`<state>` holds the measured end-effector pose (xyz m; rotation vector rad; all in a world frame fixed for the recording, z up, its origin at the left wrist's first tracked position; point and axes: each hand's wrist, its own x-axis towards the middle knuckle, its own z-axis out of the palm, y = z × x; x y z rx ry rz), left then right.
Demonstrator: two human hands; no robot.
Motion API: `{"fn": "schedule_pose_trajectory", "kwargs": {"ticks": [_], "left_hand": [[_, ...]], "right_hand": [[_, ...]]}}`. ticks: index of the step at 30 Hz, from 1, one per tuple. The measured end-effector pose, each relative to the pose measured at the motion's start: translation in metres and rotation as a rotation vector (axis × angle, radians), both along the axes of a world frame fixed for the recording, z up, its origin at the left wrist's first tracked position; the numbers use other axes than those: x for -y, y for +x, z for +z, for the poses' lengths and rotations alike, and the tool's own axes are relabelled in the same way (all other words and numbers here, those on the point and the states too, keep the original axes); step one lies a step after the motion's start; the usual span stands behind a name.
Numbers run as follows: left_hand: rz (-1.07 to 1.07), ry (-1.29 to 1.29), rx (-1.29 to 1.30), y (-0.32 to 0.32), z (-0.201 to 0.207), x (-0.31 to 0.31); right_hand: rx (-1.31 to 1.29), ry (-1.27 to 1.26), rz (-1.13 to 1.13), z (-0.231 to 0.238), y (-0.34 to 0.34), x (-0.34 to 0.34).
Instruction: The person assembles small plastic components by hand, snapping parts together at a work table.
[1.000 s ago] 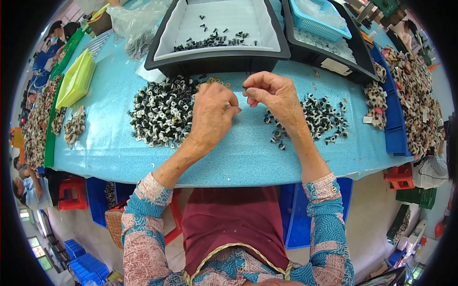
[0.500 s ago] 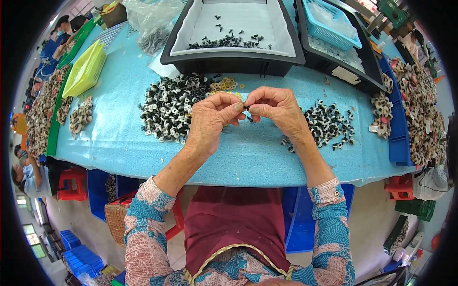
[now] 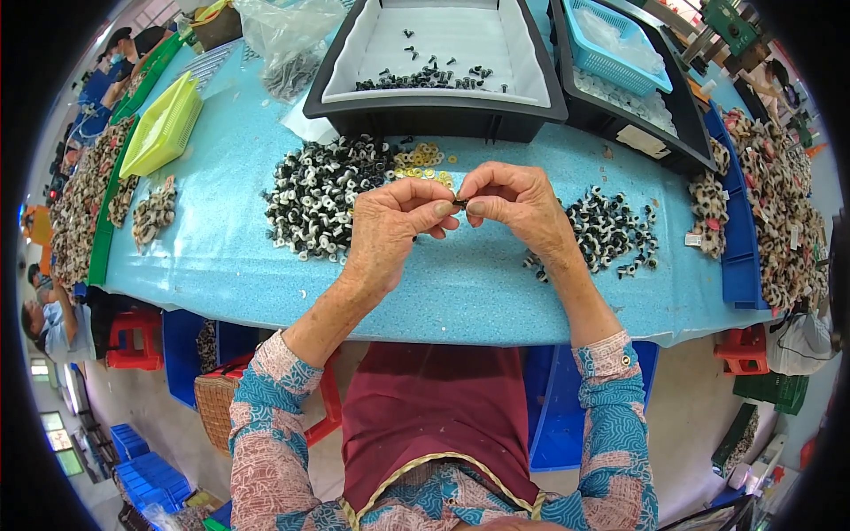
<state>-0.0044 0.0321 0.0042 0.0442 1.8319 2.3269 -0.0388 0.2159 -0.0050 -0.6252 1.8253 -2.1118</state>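
My left hand (image 3: 390, 226) and my right hand (image 3: 524, 212) meet above the blue-covered table. Between the thumb and forefinger of each is a small black stud (image 3: 459, 203), mostly hidden by the fingertips. Just beyond the left hand lies a big pile of black studs with white rings (image 3: 314, 199). Flat yellow rings (image 3: 421, 156) are scattered at that pile's far right side. Beside my right wrist is a smaller heap of black-and-white pieces (image 3: 611, 228).
Behind the hands stands a black tray (image 3: 434, 119) lined with white, holding loose black studs. A second black bin carries a blue basket (image 3: 620, 49). Toward the left is a yellow-green basket (image 3: 161, 128). Spotted plush pieces (image 3: 775, 203) fill a blue crate at right.
The fingertips have drawn closer together around the stud. A dark bit that showed below the fingers is no longer visible. The piles look the same.
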Motion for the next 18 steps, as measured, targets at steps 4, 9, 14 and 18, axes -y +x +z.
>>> {"fn": "schedule_pose_trajectory", "kwargs": {"ticks": [4, 9, 14, 18], "left_hand": [[-0.055, -0.029, 0.012, -0.001, -0.003, 0.005], [-0.097, -0.157, 0.047, 0.000, 0.002, 0.011], [-0.098, -0.184, 0.057, 0.008, 0.008, 0.019], [0.094, -0.258, 0.036, 0.015, 0.023, 0.045]], "right_hand": [[0.007, 0.007, 0.041, 0.007, 0.004, 0.001], [0.041, 0.035, 0.203, 0.004, 0.003, 0.001], [-0.048, 0.105, 0.195, 0.001, 0.002, 0.006], [-0.020, 0.099, 0.018, 0.002, 0.006, 0.008]]}}
